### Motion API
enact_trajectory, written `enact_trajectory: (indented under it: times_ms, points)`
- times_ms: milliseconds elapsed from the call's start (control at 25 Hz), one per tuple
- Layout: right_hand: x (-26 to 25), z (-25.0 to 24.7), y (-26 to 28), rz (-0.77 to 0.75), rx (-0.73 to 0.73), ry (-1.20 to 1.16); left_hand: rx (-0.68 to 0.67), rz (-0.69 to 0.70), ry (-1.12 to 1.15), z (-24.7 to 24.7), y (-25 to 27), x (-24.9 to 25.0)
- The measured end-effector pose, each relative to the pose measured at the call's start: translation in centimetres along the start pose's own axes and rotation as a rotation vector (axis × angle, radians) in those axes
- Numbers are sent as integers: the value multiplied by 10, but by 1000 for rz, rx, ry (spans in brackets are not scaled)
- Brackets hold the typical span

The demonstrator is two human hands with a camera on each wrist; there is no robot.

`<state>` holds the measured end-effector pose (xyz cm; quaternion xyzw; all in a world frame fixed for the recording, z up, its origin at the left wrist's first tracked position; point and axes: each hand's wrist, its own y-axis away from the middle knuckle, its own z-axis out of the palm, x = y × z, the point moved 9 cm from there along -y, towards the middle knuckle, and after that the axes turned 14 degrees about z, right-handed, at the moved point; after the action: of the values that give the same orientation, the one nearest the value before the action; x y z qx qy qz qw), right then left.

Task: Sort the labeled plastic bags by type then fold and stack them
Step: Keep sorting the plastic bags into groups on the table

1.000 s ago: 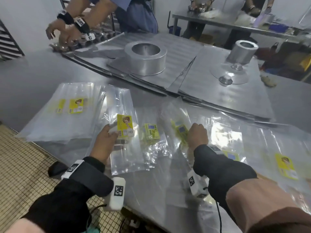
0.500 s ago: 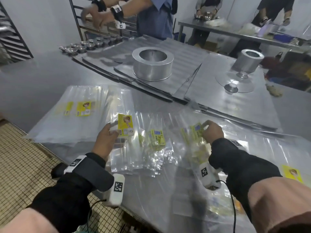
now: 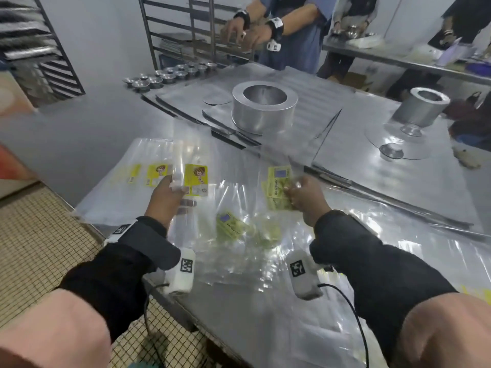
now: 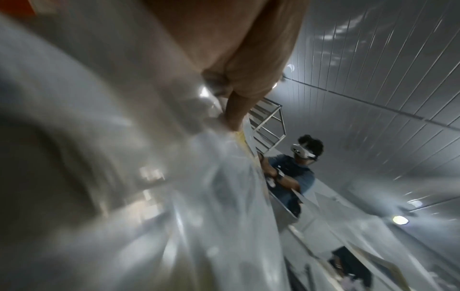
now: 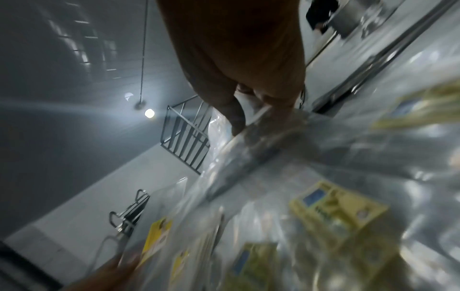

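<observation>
Two kinds of label show from the head view: yellow ones with a picture and green-yellow ones with a blue patch. My left hand (image 3: 166, 200) pinches a clear bag (image 3: 195, 166) with a picture label, lifted just over the flat pile (image 3: 127, 181) of like bags at the left of the table (image 3: 66, 144). My right hand (image 3: 305, 199) is curled round a bunch of blue-patch bags (image 3: 279, 187), raised off the steel. Between my hands one more blue-patch bag (image 3: 228, 225) lies crumpled in a loose heap of clear film. I judge the sorting partly done: one pile is started at left, a second type is gathered in my right hand, and nothing I can see is folded or stacked yet. More film spreads to the right, though I cannot read its labels. Metal rings and trays sit farther back, and another person works at the far edge.

Left wrist: blurred, but the fingers (image 4: 236, 110) are closed on a fold of clear film, with a sliver of yellow just below them.

Right wrist: also smeared. The fingertips (image 5: 235, 118) clamp a plastic edge, and the blue-patch labels (image 5: 336, 208) hang below, near the picture label (image 5: 156, 240) at the lower left.
</observation>
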<state>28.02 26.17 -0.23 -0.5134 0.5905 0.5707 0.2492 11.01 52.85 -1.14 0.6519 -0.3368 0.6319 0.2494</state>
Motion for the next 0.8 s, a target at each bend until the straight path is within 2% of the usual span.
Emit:
enact_trajectory:
  times_ms: [80,200,440,600,800]
  points:
    - [8,40,1,54,-76,-18,20,-1,-99,-32,-28,-1]
    - [24,75,0,92,-84,16,65,-2,-242,-81,-76,-14]
    - [39,94,-2,91,-28,207,36,-27,-545,-135,-143,-70]
    - [38,91,6,82,-21,314,49,-98,-672,-145,-145,-95]
    - [40,81,17,93,-23,423,29,-91,-1022,-117,-106,-58]
